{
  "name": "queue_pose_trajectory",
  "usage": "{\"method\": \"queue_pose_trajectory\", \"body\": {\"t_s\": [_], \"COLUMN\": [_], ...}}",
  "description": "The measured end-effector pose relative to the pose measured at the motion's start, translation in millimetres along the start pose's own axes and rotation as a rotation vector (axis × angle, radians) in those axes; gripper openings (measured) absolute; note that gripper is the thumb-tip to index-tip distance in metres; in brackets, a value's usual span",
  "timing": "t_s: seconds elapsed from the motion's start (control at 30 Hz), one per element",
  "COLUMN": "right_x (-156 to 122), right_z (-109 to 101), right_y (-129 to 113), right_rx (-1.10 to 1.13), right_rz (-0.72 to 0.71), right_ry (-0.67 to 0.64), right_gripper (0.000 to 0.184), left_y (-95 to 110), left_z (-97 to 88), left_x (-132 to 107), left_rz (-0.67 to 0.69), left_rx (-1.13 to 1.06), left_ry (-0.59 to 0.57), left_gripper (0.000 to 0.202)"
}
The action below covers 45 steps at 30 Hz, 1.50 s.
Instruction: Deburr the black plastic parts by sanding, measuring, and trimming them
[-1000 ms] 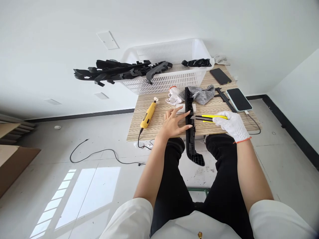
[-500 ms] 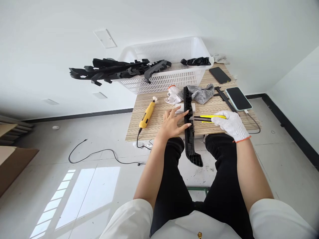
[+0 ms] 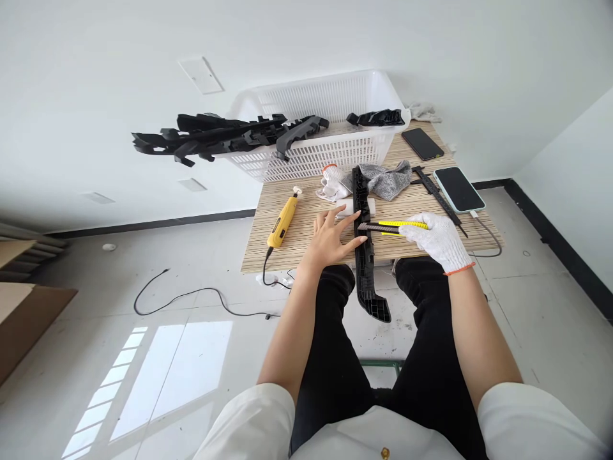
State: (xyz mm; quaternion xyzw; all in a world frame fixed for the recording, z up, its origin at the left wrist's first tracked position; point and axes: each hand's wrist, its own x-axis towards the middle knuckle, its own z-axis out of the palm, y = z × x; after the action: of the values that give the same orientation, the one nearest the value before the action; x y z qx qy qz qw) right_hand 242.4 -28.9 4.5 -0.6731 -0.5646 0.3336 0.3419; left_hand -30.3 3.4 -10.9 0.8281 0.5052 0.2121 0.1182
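Note:
A long black plastic part [image 3: 364, 255] lies across the small wooden table [image 3: 287, 246], its near end hanging over the front edge above my knees. My bare left hand [image 3: 332, 237] rests flat on the table with its fingers spread, the fingertips pressing against the part's left side. My gloved right hand [image 3: 438, 239] is closed on a yellow utility knife [image 3: 400, 225], whose blade tip touches the part's right side. A small white block [image 3: 348, 207] sits under the part just beyond my left fingers.
A white plastic basket [image 3: 335, 150] at the table's back holds several black parts [image 3: 225, 135] jutting left. A yellow rotary tool [image 3: 282, 222] with a cord, a white glove [image 3: 332, 182], a grey cloth [image 3: 387, 177], a black caliper [image 3: 438, 195] and two phones [image 3: 458, 189] lie around.
My right hand has slid the knife a little to the left, bringing the blade further onto the black part. The left hand stays in place.

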Motion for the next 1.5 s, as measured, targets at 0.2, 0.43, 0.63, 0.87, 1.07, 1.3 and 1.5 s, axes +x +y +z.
{"method": "queue_pose_trajectory", "body": {"t_s": [0.2,0.43,0.63,0.87,1.07,1.3,1.5], "right_x": [0,2,3,3,4,5,7], "right_z": [-3,-2,-2,-1,0,3,6], "right_y": [0,1,1,-2,2,3,6], "right_rx": [-0.044,-0.062,-0.052,-0.004,-0.032,-0.078,-0.077], "right_rz": [-0.006,-0.014,-0.020,0.037,0.007,-0.026,-0.034], "right_ry": [0.003,0.043,0.025,0.032,0.031,0.087,0.135], "right_gripper": [0.042,0.041,0.041,0.041,0.044,0.048,0.047], "left_y": [-1,-5,-11,-13,-15,-13,16], "left_z": [-0.2,3.5,9.9,3.8,1.5,5.5,10.9], "left_x": [0,1,19,20,0,-6,-26], "left_rz": [-0.007,-0.065,-0.195,-0.254,-0.536,-0.521,-0.146], "left_rx": [-0.014,0.001,0.053,0.013,0.060,0.085,0.030], "left_ry": [0.012,0.061,0.063,0.144,0.291,0.401,0.196], "left_gripper": [0.068,0.063,0.071,0.055,0.050,0.057,0.059]}}
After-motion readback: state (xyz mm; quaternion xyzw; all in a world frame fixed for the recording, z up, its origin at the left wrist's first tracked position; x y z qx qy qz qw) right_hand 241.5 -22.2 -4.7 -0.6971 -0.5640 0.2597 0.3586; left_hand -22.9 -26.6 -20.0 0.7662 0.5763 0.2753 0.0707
